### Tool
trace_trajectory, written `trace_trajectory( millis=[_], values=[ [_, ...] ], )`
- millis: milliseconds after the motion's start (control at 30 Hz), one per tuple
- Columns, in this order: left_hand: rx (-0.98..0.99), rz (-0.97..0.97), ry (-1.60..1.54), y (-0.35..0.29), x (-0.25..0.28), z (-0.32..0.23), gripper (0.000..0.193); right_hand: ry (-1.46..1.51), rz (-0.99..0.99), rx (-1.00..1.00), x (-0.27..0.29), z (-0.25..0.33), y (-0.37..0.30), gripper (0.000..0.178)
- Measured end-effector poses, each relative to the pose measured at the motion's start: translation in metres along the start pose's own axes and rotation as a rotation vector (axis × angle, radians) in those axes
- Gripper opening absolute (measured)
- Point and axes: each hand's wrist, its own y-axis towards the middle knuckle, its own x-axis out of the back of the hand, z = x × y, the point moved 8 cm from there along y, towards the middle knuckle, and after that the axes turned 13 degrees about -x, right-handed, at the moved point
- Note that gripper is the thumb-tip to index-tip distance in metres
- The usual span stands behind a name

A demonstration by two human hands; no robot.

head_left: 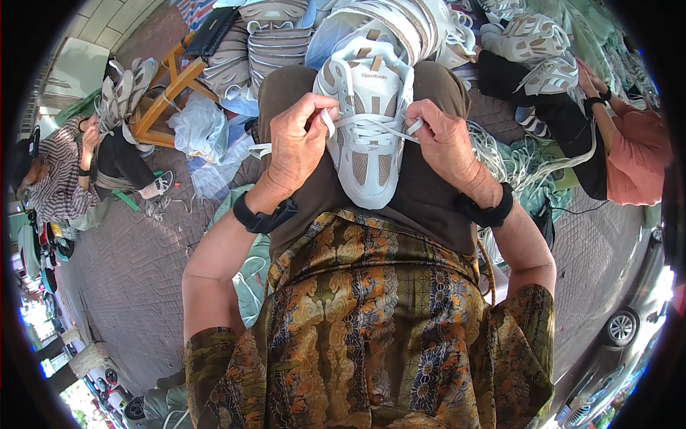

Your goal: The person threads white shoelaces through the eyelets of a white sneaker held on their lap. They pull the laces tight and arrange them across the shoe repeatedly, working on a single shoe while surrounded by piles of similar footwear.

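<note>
A white sneaker (371, 168) with grey-brown mesh panels rests on my lap, its toe toward me and its tongue facing up. White shoelaces (369, 130) cross over its lower eyelets. At the shoe's left edge, my left hand (299, 139) pinches one end of the lace between thumb and fingers. On the other side my right hand (444, 146) is closed on the other lace end, close to the right row of eyelets. Both lace ends stretch outward from the shoe.
Stacked shoe uppers (280, 50) lie beyond my knees, next to a wooden stool (170, 100) and a plastic bag (200, 127). Loose white laces (504, 154) hang at my right. One person (61, 171) sits at left, another (636, 154) at right, both handling shoes. A car (622, 329) stands behind right.
</note>
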Motion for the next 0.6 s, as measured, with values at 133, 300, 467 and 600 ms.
trace_trajectory(
  millis=[133,300,467,600],
  values=[
    [-0.081,-0.034,0.061,0.01,0.001,-0.016,0.016,0.031,0.036,-0.06,0.001,-0.002,0.006,0.018],
    [-0.242,0.005,0.203,0.011,-0.002,-0.03,0.018,-0.137,0.028,0.12,0.007,0.021,0.012,0.019],
    [-0.232,0.016,0.209,0.009,-0.001,-0.025,0.016,-0.164,0.092,0.108,-0.002,0.015,0.016,0.019],
    [-0.264,0.002,0.207,0.01,-0.003,-0.029,0.018,-0.142,0.086,0.064,0.0,0.007,0.016,0.02]
  ],
)
